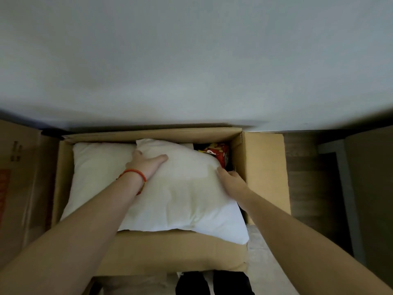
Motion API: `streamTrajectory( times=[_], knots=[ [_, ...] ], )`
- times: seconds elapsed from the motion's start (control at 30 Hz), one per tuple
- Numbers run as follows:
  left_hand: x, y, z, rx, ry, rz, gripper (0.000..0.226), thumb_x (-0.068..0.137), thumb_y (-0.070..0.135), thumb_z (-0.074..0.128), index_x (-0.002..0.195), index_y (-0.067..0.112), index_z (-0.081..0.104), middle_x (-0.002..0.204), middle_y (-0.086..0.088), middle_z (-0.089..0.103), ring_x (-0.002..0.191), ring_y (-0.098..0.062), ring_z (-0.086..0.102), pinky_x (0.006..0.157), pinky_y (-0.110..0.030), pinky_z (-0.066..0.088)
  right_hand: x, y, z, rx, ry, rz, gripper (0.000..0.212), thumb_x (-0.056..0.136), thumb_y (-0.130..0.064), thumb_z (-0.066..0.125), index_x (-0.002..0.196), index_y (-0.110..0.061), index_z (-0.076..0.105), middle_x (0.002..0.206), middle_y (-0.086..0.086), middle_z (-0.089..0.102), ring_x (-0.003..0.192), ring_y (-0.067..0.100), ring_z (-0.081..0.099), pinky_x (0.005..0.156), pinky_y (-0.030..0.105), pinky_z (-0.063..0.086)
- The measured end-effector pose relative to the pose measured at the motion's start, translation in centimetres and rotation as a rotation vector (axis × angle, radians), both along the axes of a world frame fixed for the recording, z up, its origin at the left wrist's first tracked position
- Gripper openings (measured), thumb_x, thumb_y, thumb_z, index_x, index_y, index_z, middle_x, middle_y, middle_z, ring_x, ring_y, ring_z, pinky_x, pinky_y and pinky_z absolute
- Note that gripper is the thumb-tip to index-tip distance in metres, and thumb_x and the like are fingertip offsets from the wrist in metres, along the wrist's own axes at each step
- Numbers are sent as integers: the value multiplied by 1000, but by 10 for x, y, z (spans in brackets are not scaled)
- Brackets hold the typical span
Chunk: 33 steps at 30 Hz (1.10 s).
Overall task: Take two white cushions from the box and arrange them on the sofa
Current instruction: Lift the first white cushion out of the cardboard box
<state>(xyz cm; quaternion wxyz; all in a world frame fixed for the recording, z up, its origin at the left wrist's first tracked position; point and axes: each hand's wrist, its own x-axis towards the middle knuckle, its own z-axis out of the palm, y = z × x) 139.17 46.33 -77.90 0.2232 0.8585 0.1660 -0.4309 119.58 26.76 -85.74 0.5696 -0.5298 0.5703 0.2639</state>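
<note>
A pale wall (191,60) fills the upper half of the view above an open cardboard box (263,171) that stands on the floor, its flaps folded outward, with another carton (19,188) just beside it on the left. Inside the box lie two white cushions: the upper cushion (187,194) rests tilted across the middle, its near right corner hanging over the front flap, while the lower cushion (95,167) lies beneath and to the left of it, partly covered. A red printed packet (221,154) shows in the far right corner of the box, touching the upper cushion's edge.

The person reaches in with both bare arms. The left hand (146,162), a red bracelet (136,174) at its wrist, lies spread and flat on the upper cushion's far left part, fingers open rather than curled round anything. The right hand (230,180) cups the cushion's right edge, fingers tucked behind the fabric; how firmly it grips cannot be told.

The step in hand appears to be taking hold of the first cushion. The next move likely calls for closing both hands on opposite edges and lifting it clear of the box walls without dragging the packet; the sofa is not in view.
</note>
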Motion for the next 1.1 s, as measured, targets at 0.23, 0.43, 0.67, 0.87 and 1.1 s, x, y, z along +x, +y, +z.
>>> streamTrajectory(
  times=[0.23, 0.43, 0.67, 0.87, 1.1],
  knots=[
    [0, -1, -3, -47, -12, 6, 110, 84, 58, 84, 169, 19, 25, 164, -13, 49, 144, -37, 55, 115, -40, 42, -10, 8, -19, 170, 50, -99, 125, 62, -96, 57, 163, -25, 38, 149, 7, 59, 132, 35, 60, 116, 56, 45],
    [-13, 5, 34, -110, -20, 11, 109, 86, 54, 84, 170, 17, 25, 163, -14, 49, 143, -37, 55, 116, -41, 42, -14, 12, 38, 63, 18, -78, 107, 78, -84, 61, 161, -18, 44, 150, 7, 59, 130, 32, 60, 111, 46, 46],
    [-42, 11, 147, -203, -104, 18, 107, 85, 55, 85, 169, 20, 27, 162, -12, 52, 142, -36, 56, 113, -40, 43, -39, 14, 162, 12, -42, -109, 92, 93, -71, 62, 163, -17, 37, 154, 9, 54, 134, 33, 56, 112, 45, 43],
    [-68, 12, 248, -328, -262, 21, 108, 84, 55, 85, 169, 22, 27, 164, -7, 50, 143, -32, 54, 112, -40, 42, -48, 2, 266, -77, -141, -171, 85, 94, -67, 66, 158, -16, 43, 134, 4, 61, 117, 28, 59, 97, 42, 44],
    [-118, 20, 342, -463, -441, 21, 108, 85, 51, 86, 170, 22, 26, 164, -5, 46, 147, -30, 49, 117, -41, 38, -77, -7, 368, -106, -156, -287, 108, 63, -95, 66, 138, -17, 60, 113, -2, 66, 110, 29, 65, 106, 50, 51]
  ],
)
